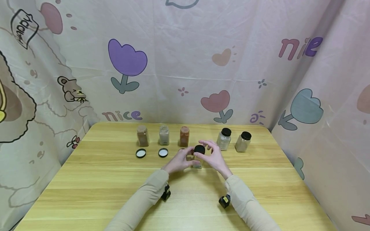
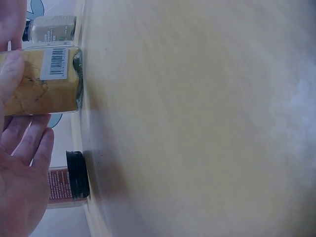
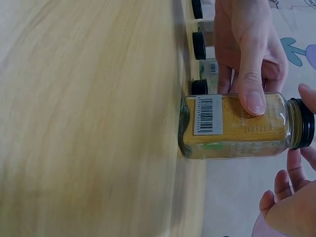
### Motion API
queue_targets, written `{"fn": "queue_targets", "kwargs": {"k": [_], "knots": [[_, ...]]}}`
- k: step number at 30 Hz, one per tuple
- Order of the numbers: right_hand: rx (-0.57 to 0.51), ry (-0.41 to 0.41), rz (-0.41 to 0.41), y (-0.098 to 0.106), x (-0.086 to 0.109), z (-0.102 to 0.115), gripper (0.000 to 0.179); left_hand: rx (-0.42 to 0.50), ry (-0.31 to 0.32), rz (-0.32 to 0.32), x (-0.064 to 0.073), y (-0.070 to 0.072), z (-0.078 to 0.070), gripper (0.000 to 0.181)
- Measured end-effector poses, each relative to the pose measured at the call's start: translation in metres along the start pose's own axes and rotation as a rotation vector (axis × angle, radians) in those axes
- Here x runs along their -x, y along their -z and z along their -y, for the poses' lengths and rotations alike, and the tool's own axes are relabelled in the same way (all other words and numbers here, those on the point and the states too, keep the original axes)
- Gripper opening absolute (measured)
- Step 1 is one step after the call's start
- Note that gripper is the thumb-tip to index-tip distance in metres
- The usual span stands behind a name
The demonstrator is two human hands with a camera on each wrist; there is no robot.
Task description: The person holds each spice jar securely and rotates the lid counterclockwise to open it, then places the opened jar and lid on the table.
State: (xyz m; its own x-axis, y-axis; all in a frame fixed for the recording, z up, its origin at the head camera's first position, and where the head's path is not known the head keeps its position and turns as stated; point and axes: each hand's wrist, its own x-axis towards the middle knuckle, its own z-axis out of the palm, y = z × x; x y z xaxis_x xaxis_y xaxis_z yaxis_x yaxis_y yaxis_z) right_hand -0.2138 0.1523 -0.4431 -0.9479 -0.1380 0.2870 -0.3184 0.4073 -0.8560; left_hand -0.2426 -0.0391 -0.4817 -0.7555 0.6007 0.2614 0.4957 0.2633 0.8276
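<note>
A square glass jar of yellow powder [image 3: 237, 131] stands upright on the table, a barcode label near its base. My left hand [image 1: 180, 161] grips the jar's body, the thumb lying along one side in the right wrist view. At the top, my right hand [image 1: 214, 158] pinches the black lid [image 1: 199, 149] between thumb and fingers. The lid sits on the jar's neck; whether it is loose or tight cannot be seen. The left wrist view shows the jar's lower half [image 2: 54, 94], with its top out of frame.
Lidless jars of brown powder [image 1: 143, 137], pale contents [image 1: 164, 136] and reddish powder [image 1: 184, 138] stand behind to the left. Black-rimmed lids [image 1: 140, 153] lie before them, one partly hidden by my left hand. Two black-capped jars [image 1: 224, 140] [image 1: 242, 143] stand to the right.
</note>
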Motion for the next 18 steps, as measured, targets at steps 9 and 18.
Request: {"fn": "queue_targets", "kwargs": {"k": [9,18], "knots": [[0.004,0.035,0.019,-0.0001,0.0006,0.0,0.049,-0.009,-0.008,0.0,-0.0001,-0.0001,0.0004,0.051],[0.014,-0.015,-0.001,-0.0017,0.001,0.0002,0.05,0.009,-0.009,0.001,0.0001,0.0,-0.0002,0.048]]}}
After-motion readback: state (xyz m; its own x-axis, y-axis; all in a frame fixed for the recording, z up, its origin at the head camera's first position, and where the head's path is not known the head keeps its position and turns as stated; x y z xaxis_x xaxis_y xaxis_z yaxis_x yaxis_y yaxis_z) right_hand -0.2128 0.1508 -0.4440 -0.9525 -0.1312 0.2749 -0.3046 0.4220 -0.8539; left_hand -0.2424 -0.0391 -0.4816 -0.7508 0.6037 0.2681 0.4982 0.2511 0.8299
